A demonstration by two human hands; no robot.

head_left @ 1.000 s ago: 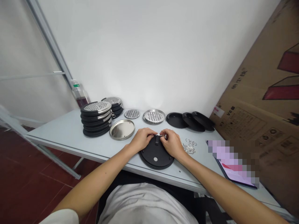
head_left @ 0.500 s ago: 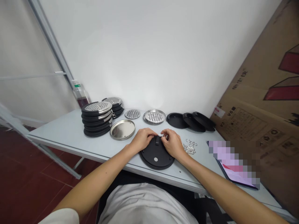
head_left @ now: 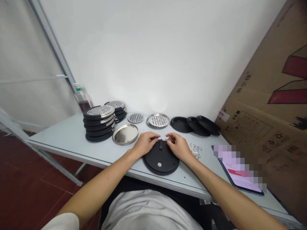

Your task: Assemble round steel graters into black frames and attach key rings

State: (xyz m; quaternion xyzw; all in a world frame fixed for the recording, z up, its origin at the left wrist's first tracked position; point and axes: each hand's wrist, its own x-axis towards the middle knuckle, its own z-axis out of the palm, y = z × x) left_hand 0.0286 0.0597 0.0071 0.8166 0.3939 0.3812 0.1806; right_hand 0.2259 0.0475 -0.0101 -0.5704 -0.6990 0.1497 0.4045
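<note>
A round black case (head_left: pixel 161 158) lies flat near the table's front edge, with a short black strap (head_left: pixel 161 145) at its far rim and a pale round dot near its front. Just beyond the strap, a small shiny metal clip (head_left: pixel 164 139) sits between my hands. My right hand (head_left: pixel 177 145) pinches the clip's right end. My left hand (head_left: pixel 146 142) is closed in a pinch at the rim's left side; what its fingertips hold is too small to make out. Right of the case lie loose metal rings (head_left: pixel 196 147) and clips (head_left: pixel 196 154).
Stacked black cases with grater tops (head_left: pixel 99 124) stand at left, a bottle (head_left: pixel 82 97) behind them. Metal lids (head_left: pixel 125 133), grater discs (head_left: pixel 135 118) and black shells (head_left: pixel 181 124) line the back. A tablet (head_left: pixel 237 169) and a cardboard box (head_left: pixel 268 127) are at right.
My hands have drawn slightly apart at the far rim, and more of the metal clip shows between them. The case stays in place; the view has shifted a little.
</note>
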